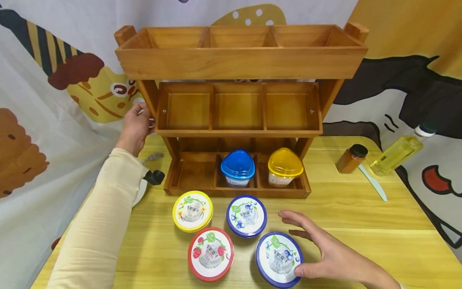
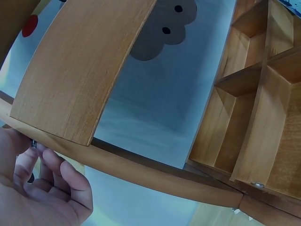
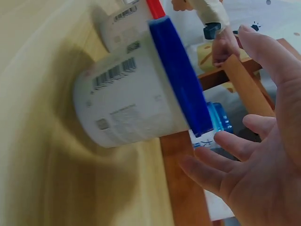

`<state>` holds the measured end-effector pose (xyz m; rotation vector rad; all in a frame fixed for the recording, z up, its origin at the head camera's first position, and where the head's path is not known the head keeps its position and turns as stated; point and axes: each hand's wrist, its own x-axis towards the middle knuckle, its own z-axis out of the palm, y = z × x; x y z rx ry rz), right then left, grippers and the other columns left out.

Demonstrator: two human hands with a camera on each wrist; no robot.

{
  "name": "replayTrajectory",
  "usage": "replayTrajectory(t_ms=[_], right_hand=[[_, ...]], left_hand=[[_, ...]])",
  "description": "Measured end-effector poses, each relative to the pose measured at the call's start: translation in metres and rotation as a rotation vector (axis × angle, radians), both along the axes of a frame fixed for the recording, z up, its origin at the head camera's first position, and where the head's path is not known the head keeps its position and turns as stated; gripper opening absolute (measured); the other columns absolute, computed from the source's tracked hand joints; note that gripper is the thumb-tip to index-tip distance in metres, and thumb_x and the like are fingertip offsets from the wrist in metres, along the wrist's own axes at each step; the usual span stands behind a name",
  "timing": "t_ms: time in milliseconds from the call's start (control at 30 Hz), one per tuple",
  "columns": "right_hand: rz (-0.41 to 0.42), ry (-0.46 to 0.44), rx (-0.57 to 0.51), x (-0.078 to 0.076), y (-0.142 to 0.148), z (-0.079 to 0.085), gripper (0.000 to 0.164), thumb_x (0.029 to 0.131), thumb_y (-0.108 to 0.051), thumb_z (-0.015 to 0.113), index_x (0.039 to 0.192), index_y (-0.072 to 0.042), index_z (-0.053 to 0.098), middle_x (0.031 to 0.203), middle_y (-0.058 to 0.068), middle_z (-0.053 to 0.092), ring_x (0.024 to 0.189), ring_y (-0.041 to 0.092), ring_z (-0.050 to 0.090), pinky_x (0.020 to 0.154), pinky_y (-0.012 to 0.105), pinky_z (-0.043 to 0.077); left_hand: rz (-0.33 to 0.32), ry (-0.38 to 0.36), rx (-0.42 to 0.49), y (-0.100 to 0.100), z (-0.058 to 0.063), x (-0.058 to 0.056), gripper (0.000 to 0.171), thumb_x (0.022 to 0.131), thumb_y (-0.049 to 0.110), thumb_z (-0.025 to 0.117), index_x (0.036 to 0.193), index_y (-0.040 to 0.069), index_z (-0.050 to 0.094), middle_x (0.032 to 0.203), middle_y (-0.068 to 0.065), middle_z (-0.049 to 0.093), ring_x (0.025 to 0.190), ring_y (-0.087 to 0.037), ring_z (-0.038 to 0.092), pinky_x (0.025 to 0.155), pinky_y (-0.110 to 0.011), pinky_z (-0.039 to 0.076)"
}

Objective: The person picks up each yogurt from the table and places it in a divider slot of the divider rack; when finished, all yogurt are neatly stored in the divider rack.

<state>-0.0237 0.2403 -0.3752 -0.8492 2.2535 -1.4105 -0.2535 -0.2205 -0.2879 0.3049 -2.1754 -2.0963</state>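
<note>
My left hand (image 1: 134, 130) is at the left side of a three-tier wooden rack (image 1: 238, 63). In the left wrist view, its thumb and forefinger pinch a small metal screw (image 2: 34, 144) at the frame's edge. The right hand (image 1: 326, 253) has its fingers spread beside a blue-lidded tub (image 1: 279, 260). Its thumb overlaps the lid's rim in the head view; the right wrist view shows the fingers apart from the tub. Around that tub stand another blue-lidded tub (image 1: 247, 216), a red-lidded tub (image 1: 211, 254) and a yellow-lidded tub (image 1: 193, 211).
The rack's bottom tier holds a blue-topped cup (image 1: 238, 166) and a yellow-topped cup (image 1: 285, 165). To the right are a black-capped jar (image 1: 351, 159), an oil bottle (image 1: 398, 154) and a pale plastic knife (image 1: 373, 184). A fork (image 1: 154, 156) lies by the left forearm.
</note>
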Motion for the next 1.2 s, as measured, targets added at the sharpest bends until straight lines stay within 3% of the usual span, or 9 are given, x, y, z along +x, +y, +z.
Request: replayTrajectory(t_ms=[100,267,333,500,800,1033,1200], right_hand=[[-0.010,-0.060,0.009,0.005,0.000,-0.003,0.092,0.085,-0.006,0.076,0.156,-0.020,0.019,0.158,0.010,0.028,0.142,0.017,0.038,0.106,0.033,0.046],[-0.095,-0.344,0.092,0.012,-0.003,-0.003,0.089,0.089,-0.018,0.075,0.155,-0.035,0.017,0.161,0.005,0.022,0.144,0.039,0.029,0.109,0.060,0.036],[-0.136,-0.468,0.113,0.014,-0.006,-0.002,0.088,0.090,-0.022,0.074,0.153,-0.041,0.017,0.161,0.003,0.022,0.146,0.039,0.025,0.108,0.071,0.027],[-0.164,-0.596,0.084,0.018,-0.008,-0.006,0.087,0.091,-0.024,0.073,0.153,-0.043,0.015,0.161,0.003,0.020,0.145,0.037,0.023,0.109,0.072,0.022],[-0.151,-0.533,0.099,0.020,-0.009,-0.015,0.090,0.090,-0.026,0.074,0.155,-0.039,0.014,0.162,0.000,0.020,0.148,0.037,0.021,0.111,0.069,0.024],[-0.181,-0.546,0.112,0.022,-0.012,-0.017,0.092,0.088,-0.026,0.076,0.153,-0.046,0.014,0.163,0.005,0.018,0.147,0.043,0.019,0.109,0.072,0.023],[-0.160,-0.514,0.113,0.024,-0.011,-0.021,0.094,0.087,-0.025,0.077,0.153,-0.044,0.013,0.162,0.003,0.020,0.148,0.040,0.019,0.110,0.071,0.022]], left_hand=[[0.002,0.002,-0.004,0.000,0.000,0.000,0.015,0.105,0.033,0.043,0.101,0.024,0.055,0.083,0.006,0.057,0.063,-0.007,0.054,0.056,-0.021,0.046],[0.003,-0.007,-0.016,0.000,-0.001,-0.001,0.016,0.106,0.033,0.042,0.101,0.025,0.054,0.085,0.006,0.057,0.065,-0.007,0.054,0.057,-0.021,0.046],[0.003,-0.012,-0.026,-0.001,-0.001,0.000,0.017,0.106,0.032,0.040,0.102,0.025,0.054,0.086,0.006,0.057,0.066,-0.007,0.054,0.058,-0.021,0.047],[0.002,-0.007,-0.036,-0.001,-0.002,0.000,0.017,0.107,0.032,0.038,0.102,0.026,0.054,0.087,0.006,0.057,0.066,-0.007,0.055,0.058,-0.021,0.047],[0.005,0.000,-0.020,0.000,-0.001,0.000,0.016,0.106,0.032,0.040,0.101,0.025,0.054,0.085,0.007,0.057,0.064,-0.006,0.054,0.057,-0.020,0.047],[0.013,0.002,-0.002,0.001,-0.001,0.001,0.015,0.105,0.034,0.042,0.101,0.025,0.054,0.085,0.006,0.057,0.064,-0.007,0.054,0.057,-0.020,0.047],[0.017,0.007,-0.013,0.002,-0.002,0.001,0.015,0.105,0.035,0.043,0.101,0.025,0.054,0.085,0.005,0.057,0.064,-0.007,0.054,0.056,-0.020,0.047]])
